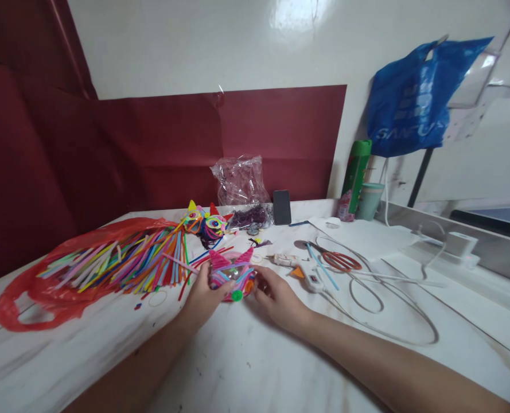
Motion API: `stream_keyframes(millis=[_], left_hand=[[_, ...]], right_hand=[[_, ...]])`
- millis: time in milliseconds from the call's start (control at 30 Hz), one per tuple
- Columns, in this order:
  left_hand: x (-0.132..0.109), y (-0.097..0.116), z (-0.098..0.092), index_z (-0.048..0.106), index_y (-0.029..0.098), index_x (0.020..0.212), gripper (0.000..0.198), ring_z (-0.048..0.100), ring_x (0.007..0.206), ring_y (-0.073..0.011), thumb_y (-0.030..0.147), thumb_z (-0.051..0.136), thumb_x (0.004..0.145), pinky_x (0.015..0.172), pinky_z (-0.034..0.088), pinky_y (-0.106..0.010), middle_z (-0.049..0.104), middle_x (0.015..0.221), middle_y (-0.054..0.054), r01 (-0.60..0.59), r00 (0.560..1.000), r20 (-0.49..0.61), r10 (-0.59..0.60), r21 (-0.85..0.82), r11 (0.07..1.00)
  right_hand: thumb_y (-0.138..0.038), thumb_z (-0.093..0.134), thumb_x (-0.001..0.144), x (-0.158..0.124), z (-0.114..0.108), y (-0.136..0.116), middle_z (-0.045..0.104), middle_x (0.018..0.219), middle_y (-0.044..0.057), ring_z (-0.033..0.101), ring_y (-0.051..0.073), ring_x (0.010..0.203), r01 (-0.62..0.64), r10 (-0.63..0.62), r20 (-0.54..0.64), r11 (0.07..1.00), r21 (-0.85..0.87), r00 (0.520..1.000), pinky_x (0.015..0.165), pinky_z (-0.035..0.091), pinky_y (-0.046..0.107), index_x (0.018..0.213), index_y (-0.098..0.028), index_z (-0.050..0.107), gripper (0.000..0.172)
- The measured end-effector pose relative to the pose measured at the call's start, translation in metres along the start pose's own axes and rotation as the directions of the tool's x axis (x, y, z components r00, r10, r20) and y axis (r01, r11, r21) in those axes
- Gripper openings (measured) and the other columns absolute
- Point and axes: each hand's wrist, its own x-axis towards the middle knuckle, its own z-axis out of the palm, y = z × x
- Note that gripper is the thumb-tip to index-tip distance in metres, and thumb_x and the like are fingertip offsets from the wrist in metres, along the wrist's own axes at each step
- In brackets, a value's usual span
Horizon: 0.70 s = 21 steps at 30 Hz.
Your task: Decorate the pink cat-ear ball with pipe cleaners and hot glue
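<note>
At mid-worktop (246,367), a pink cat-face craft (232,274) rests on the surface, held from both sides. Left hand (201,297): grip closed on the craft's left edge. Right hand (277,297): grip curled onto its right edge, fingers touching. Coloured pipe cleaners (121,261) lie on a red bag (26,304) to the left. A glue gun (308,274) and scissors (341,261) lie to the right.

A pipe-cleaner cat face (231,277) sat on the bench (246,355), held between the left hand (203,298) and right hand (276,295). Pipe cleaners (121,261) lay to its left on a plastic bag (22,304). A second cat face (205,222) and a phone (281,207) stood behind it, and a glue gun (304,272) and scissors (338,261) lay to its right.
</note>
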Motion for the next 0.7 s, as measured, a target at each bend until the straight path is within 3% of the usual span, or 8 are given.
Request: stream_keyframes(millis=[167, 333, 467, 700], left_hand=[[-0.006, 0.013, -0.001, 0.052, 0.023, 0.108, 0.051, 0.067, 0.097, -0.0248, 0.025, 0.075, 0.063, 0.083, 0.055, -0.036, 0.068, 0.105, -0.005, 0.044, 0.999, 0.005, -0.045, 0.024, 0.999], [-0.009, 0.011, 0.003, 0.046, 0.023, 0.117, 0.065, 0.065, 0.101, -0.0253, 0.024, 0.077, 0.061, 0.082, 0.054, -0.035, 0.065, 0.112, -0.007, 0.078, 0.996, 0.041, -0.077, -0.017, 0.997], [-0.01, 0.006, 0.006, 0.043, 0.021, 0.122, 0.073, 0.063, 0.108, -0.0261, 0.025, 0.079, 0.058, 0.089, 0.053, -0.038, 0.061, 0.119, -0.009, 0.024, 0.999, 0.029, -0.024, -0.01, 1.0], [-0.007, 0.003, 0.005, 0.049, 0.02, 0.119, 0.071, 0.055, 0.124, -0.03, 0.021, 0.08, 0.055, 0.103, 0.044, -0.043, 0.059, 0.126, -0.011, -0.077, 0.997, -0.026, 0.078, 0.052, 0.996]], right_hand=[[-0.018, 0.05, 0.082, -0.001, 0.002, 0.003, 0.061, 0.082, 0.003, 0.056, 0.017, 0.072, -0.02, 0.019, 0.009, 0.998, 0.061, 1.0, 0.064, 0.045, 0.029, 0.12, -0.014, 0.058, 0.039], [-0.019, 0.052, 0.081, 0.0, 0.004, 0.009, 0.057, 0.076, 0.0, 0.055, 0.016, 0.069, -0.109, 0.109, 0.006, 0.982, 0.158, 0.994, 0.065, 0.045, 0.029, 0.119, -0.014, 0.055, 0.039], [-0.02, 0.056, 0.079, 0.001, 0.005, 0.011, 0.057, 0.076, -0.002, 0.054, 0.015, 0.068, -0.139, 0.134, 0.04, 0.974, 0.177, 0.99, 0.065, 0.044, 0.028, 0.119, -0.015, 0.053, 0.04], [-0.022, 0.062, 0.078, 0.001, 0.005, 0.012, 0.063, 0.085, 0.001, 0.056, 0.015, 0.073, -0.118, 0.105, 0.074, 0.972, 0.205, 0.992, 0.068, 0.045, 0.029, 0.113, -0.017, 0.054, 0.036]])
